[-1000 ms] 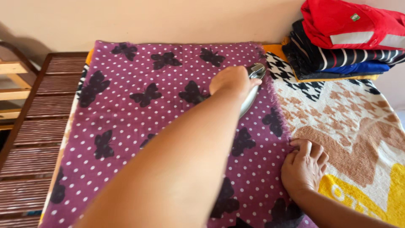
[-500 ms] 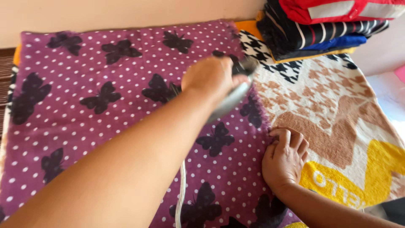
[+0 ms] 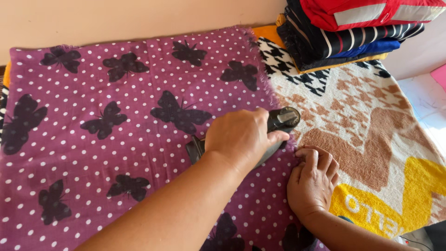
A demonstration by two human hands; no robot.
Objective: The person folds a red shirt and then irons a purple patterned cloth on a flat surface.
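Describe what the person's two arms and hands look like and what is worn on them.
Both forearms are bare, with no sleeve in view. The left hand and the right hand wear no gloves, and no ring, watch or bracelet shows on the fingers or wrists. The nails look short and unpainted.

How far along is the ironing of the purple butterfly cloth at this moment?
Done: the purple cloth lies spread flat, and its left part looks smooth. In hand: the left hand grips the iron near the cloth's right edge, while the right hand pins that fringe. Left: the near strip by the arms; whether it is pressed cannot be told.
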